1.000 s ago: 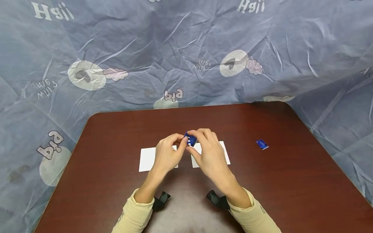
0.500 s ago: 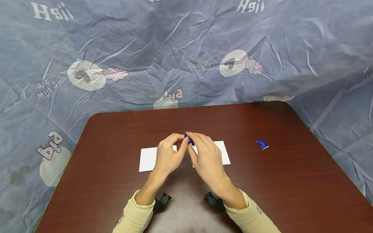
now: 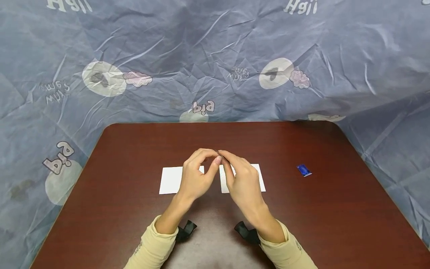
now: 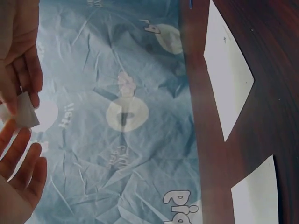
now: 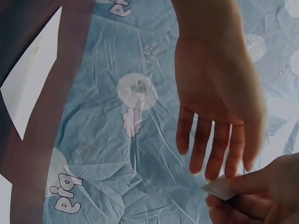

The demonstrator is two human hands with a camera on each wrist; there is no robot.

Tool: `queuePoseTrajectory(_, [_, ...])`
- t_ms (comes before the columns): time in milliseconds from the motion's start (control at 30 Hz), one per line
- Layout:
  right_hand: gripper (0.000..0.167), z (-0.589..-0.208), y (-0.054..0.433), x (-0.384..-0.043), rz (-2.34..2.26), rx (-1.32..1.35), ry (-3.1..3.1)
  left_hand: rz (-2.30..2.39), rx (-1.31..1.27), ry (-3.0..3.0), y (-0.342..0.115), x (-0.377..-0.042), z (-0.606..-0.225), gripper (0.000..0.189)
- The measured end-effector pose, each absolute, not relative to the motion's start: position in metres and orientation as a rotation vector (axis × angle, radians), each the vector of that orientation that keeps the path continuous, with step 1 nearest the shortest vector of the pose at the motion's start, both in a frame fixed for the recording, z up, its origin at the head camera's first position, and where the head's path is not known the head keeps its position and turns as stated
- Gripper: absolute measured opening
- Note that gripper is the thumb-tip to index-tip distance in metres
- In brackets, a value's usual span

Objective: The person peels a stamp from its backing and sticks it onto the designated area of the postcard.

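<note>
1. Head view: the left hand [image 3: 197, 173] and right hand [image 3: 244, 180] meet above the table [image 3: 292, 220]; thumb and forefinger of each are drawn together at a small flat packet [image 3: 222, 155], the sole grip observed. Packet stands nearly edge-on, its thin line slanting from upper left to lower right. White sheets [image 3: 170, 181] lie beneath. A second packet [image 3: 304, 170], blue, lies on the table to the right; long axis likewise slanted, pale end towards lower right. Contents of either packet cannot be seen
2. Left wrist view: packet presents a pale, squarish face; no clear long axis. Left-hand fingers not gripping are spread
3. Right wrist view: right hand pinches the packet; left fingertips at its edge, a pale corner pointing left
</note>
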State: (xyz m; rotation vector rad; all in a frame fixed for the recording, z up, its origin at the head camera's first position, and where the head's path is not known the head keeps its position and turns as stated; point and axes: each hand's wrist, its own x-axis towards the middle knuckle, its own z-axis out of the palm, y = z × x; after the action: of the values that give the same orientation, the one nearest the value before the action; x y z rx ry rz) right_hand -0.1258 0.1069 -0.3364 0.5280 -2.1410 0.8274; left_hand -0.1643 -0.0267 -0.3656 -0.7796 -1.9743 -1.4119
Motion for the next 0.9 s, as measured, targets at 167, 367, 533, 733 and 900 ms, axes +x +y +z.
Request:
queuePoseTrajectory(167, [0.020, -0.335, 0.110, -0.128, 0.991, 0.528, -2.103, -1.548, -0.705, -1.939, -0.023, -0.163, -0.364, 0.017])
queuePoseTrajectory(367, [0.019, -0.330, 0.111, -0.125, 1.377, 0.507, -2.087, -1.791, -0.643, -1.959, -0.017, -0.155, -0.355, 0.022])
queuePoseTrajectory(533, [0.017, -0.327, 0.111, -0.121, 1.617, 0.471, -2.095, -1.860, -0.635, -1.964, -0.020, -0.140, -0.335, 0.013])
queuePoseTrajectory(733, [0.015, -0.327, 0.113, -0.123, 1.579, 0.477, -2.114, -1.846, -0.655, -1.869, -0.017, -0.143, -0.339, 0.013])
queuePoseTrajectory(900, [0.012, -0.327, 0.114, -0.125, 1.592, 0.485, -2.134, -1.907, -0.641, -1.798, -0.018, -0.154, -0.355, 0.009])
